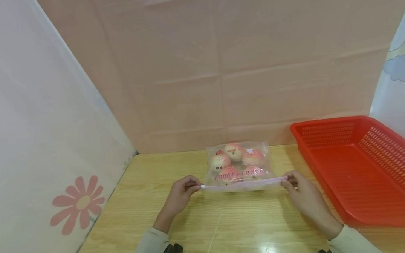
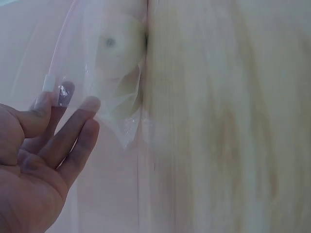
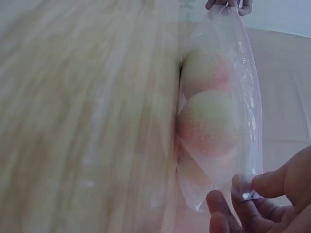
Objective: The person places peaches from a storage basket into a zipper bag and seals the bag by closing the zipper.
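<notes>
A clear slider zip bag (image 1: 239, 183) with red print lies on the table, holding several round pink-and-cream, peach-like fruits (image 1: 234, 151). Its zip edge runs straight between both hands, toward the person. My left hand (image 1: 182, 195) pinches the left end of that edge, thumb against fingers, right at the white slider (image 2: 49, 82). The other end is pinched between thumb and fingers of my right hand (image 1: 304, 195). In the right wrist view, fruits (image 3: 209, 124) press against the film, and the right fingertips (image 3: 241, 184) sit at the bag's corner.
A red plastic basket (image 1: 330, 189) with slotted walls stands at the right, close to the right hand. The wooden table (image 1: 125, 228) meets a pinkish backdrop (image 1: 187, 85) behind the bag. A pale wall sheet with a flower (image 1: 83, 202) borders the left side.
</notes>
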`<state>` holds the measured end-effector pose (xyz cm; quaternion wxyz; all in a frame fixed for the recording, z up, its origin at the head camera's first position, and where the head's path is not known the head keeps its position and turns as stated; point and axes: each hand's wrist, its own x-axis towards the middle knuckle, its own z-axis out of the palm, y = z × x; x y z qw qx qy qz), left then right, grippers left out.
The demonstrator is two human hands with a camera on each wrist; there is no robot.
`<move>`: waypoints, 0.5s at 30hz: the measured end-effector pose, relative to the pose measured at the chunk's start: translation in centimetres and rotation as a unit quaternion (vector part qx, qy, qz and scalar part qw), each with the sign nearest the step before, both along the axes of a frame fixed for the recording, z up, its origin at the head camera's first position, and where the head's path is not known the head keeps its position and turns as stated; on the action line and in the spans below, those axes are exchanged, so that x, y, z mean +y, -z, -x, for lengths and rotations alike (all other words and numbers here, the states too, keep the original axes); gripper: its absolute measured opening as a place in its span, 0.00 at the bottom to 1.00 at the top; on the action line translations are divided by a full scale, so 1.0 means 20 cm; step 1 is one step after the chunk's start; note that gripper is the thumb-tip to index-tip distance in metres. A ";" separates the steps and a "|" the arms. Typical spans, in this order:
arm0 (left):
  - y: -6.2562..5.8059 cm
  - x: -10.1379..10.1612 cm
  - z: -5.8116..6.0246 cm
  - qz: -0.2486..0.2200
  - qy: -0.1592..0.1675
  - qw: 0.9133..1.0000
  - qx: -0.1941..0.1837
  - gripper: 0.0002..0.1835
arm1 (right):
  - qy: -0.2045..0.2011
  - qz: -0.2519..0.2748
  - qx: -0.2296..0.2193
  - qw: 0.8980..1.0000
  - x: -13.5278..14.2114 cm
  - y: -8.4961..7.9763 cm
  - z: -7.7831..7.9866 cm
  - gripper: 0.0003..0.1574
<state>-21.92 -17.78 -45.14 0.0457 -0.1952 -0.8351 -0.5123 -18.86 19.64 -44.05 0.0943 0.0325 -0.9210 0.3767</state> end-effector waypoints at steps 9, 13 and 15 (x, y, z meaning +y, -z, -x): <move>-0.02 0.05 -0.01 -0.008 -0.036 0.999 0.001 0.04 | -0.030 -0.071 0.124 0.989 -0.24 -0.08 -0.03 0.20; -0.02 0.05 -0.02 -0.006 -0.046 0.999 0.001 0.04 | -0.122 -0.096 0.165 0.974 -0.48 -0.09 -0.03 0.19; -0.02 0.04 -0.02 -0.007 -0.048 0.999 0.000 0.03 | -0.162 -0.096 0.164 0.968 -0.58 -0.09 -0.02 0.18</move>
